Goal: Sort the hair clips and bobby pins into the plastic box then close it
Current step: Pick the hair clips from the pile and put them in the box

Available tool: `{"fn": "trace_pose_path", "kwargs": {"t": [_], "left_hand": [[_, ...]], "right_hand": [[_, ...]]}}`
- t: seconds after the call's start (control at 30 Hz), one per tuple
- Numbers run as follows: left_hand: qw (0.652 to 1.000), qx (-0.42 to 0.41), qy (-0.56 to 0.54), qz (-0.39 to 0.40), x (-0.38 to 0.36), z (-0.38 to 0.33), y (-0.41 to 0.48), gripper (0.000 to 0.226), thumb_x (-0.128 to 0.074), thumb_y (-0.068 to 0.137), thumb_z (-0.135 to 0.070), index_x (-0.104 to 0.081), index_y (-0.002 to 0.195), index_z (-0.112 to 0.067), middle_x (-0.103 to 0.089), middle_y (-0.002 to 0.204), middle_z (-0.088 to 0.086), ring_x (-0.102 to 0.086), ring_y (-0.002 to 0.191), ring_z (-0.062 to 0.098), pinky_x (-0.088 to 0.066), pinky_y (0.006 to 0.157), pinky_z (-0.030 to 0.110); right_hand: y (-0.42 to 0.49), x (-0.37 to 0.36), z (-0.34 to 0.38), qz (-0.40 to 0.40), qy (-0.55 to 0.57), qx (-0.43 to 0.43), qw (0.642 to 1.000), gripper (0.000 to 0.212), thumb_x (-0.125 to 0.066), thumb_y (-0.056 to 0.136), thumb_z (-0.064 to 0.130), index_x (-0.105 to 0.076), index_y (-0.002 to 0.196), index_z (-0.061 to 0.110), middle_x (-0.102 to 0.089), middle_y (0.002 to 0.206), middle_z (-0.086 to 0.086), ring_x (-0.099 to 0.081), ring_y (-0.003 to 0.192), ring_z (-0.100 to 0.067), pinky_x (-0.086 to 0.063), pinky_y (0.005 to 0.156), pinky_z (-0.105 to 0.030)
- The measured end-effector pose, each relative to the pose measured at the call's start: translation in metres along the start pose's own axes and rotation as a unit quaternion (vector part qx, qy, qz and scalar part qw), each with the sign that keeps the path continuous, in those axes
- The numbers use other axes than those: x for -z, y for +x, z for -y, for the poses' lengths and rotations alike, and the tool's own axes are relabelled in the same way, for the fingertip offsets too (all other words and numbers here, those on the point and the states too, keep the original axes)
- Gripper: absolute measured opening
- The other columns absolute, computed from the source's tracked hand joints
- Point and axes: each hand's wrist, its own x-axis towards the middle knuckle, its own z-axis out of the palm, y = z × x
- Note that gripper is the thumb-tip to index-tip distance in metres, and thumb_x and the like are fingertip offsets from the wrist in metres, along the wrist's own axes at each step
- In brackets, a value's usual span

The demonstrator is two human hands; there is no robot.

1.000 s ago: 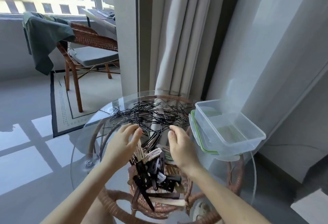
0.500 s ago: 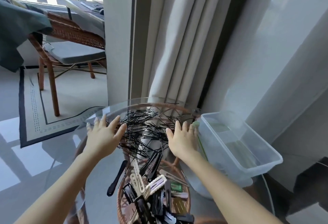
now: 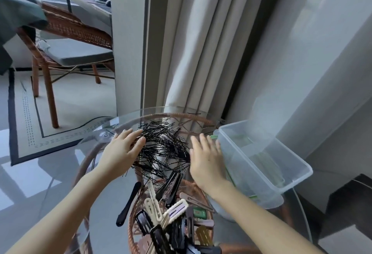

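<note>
A loose heap of black bobby pins (image 3: 163, 147) lies on the round glass table (image 3: 100, 193). My left hand (image 3: 120, 151) lies flat at the heap's left edge, fingers straight and touching the pins. My right hand (image 3: 205, 157) lies flat at the heap's right edge, fingers straight. Nearer to me is a pile of hair clips (image 3: 171, 219) in black, cream and pink. The clear plastic box (image 3: 261, 161) stands open at the right, on top of its green-edged lid (image 3: 229, 175).
A rattan frame (image 3: 136, 223) shows under the glass top. Cream curtains (image 3: 193, 52) hang just behind the table. A rattan chair (image 3: 66, 42) with a grey cushion stands at the back left on a bordered rug (image 3: 30, 123).
Both hands have moved forward from the hair clips to either side of the bobby pin heap and drawn closer together. The view has shifted forward and right.
</note>
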Motion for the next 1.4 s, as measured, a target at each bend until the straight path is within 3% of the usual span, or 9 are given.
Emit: {"fn": "trace_pose_path", "kwargs": {"t": [0.1,0.3,0.5,0.6,0.73,0.87,1.1,1.27,1.4], "left_hand": [[1.000,-0.002,0.008,0.005,-0.001,-0.005,0.000,0.048,-0.032,0.095,-0.045,-0.038,0.139,-0.028,-0.033,0.151,0.003,-0.023,0.142,0.021,-0.022,0.116,0.041],[1.000,-0.006,0.001,0.010,-0.003,-0.007,0.002,0.047,-0.032,0.095,-0.043,-0.038,0.139,-0.026,-0.032,0.151,0.005,-0.021,0.143,0.020,-0.016,0.118,0.040],[1.000,-0.016,-0.005,-0.013,-0.002,-0.005,0.005,0.046,-0.033,0.095,-0.044,-0.044,0.135,-0.026,-0.037,0.148,0.005,-0.028,0.140,0.023,-0.022,0.115,0.047],[0.995,0.019,0.074,-0.071,0.002,0.005,0.020,0.046,-0.030,0.094,-0.048,-0.045,0.133,-0.028,-0.034,0.149,0.009,-0.025,0.141,0.026,-0.009,0.116,0.053],[0.988,0.107,0.106,-0.022,0.004,0.015,0.045,0.055,-0.022,0.093,-0.054,-0.032,0.141,-0.029,-0.020,0.154,0.017,-0.012,0.144,0.034,-0.004,0.116,0.052],[0.996,0.016,0.076,0.033,-0.007,0.003,0.052,0.054,-0.022,0.096,-0.047,-0.029,0.143,-0.022,-0.025,0.154,0.008,-0.015,0.144,0.024,-0.005,0.119,0.041],[0.998,-0.032,-0.055,0.004,-0.001,0.000,0.062,0.044,-0.036,0.095,-0.041,-0.045,0.134,-0.024,-0.048,0.140,-0.001,-0.045,0.128,0.018,-0.037,0.107,0.038],[0.996,-0.016,0.041,0.076,-0.006,0.007,0.111,0.051,-0.022,0.096,-0.047,-0.029,0.143,-0.027,-0.021,0.155,-0.002,-0.011,0.145,0.022,-0.006,0.119,0.040],[0.988,-0.061,0.072,0.120,-0.023,-0.007,0.140,0.050,-0.014,0.099,-0.041,-0.024,0.145,-0.026,-0.017,0.156,-0.005,-0.005,0.146,0.018,0.000,0.119,0.038]], "right_hand": [[-0.010,0.005,-0.026,0.044,0.001,-0.021,0.999,0.064,-0.031,0.088,-0.002,-0.012,0.148,0.010,-0.009,0.158,-0.015,-0.007,0.146,-0.026,-0.001,0.119,-0.033],[-0.021,0.007,-0.046,0.075,0.024,-0.059,0.995,0.068,-0.025,0.088,-0.007,0.002,0.148,0.008,-0.002,0.158,-0.013,-0.002,0.147,-0.021,-0.006,0.120,-0.032],[-0.023,0.015,-0.053,0.049,0.009,-0.082,0.995,0.066,-0.029,0.089,-0.004,-0.003,0.148,0.007,-0.002,0.159,-0.013,-0.002,0.147,-0.023,-0.006,0.120,-0.031],[-0.020,0.010,-0.039,0.012,0.075,-0.024,0.997,0.057,-0.028,0.093,-0.002,-0.011,0.148,0.006,-0.007,0.158,-0.010,-0.004,0.147,-0.020,-0.002,0.118,-0.024],[-0.001,-0.007,-0.013,0.073,0.151,-0.068,0.984,0.049,-0.025,0.100,0.015,-0.014,0.146,0.001,-0.012,0.157,-0.015,-0.008,0.146,-0.021,-0.005,0.120,-0.031],[0.009,-0.009,0.022,0.086,0.241,-0.028,0.966,0.049,-0.024,0.101,0.018,-0.014,0.148,0.006,-0.014,0.158,-0.008,-0.011,0.146,-0.015,-0.007,0.115,-0.023],[0.092,-0.003,-0.014,-0.056,0.229,-0.136,0.962,0.039,-0.031,0.098,0.014,-0.043,0.132,-0.002,-0.042,0.144,-0.018,-0.036,0.135,-0.028,-0.026,0.109,-0.032],[0.147,-0.031,-0.047,0.000,0.136,-0.212,0.968,0.050,-0.026,0.097,0.033,-0.038,0.139,0.007,-0.028,0.152,-0.017,-0.025,0.139,-0.034,-0.015,0.116,-0.046],[0.160,-0.046,-0.042,0.027,0.089,-0.131,0.987,0.050,-0.022,0.098,0.033,-0.035,0.140,0.008,-0.032,0.151,-0.012,-0.024,0.141,-0.028,-0.009,0.117,-0.044]]}}
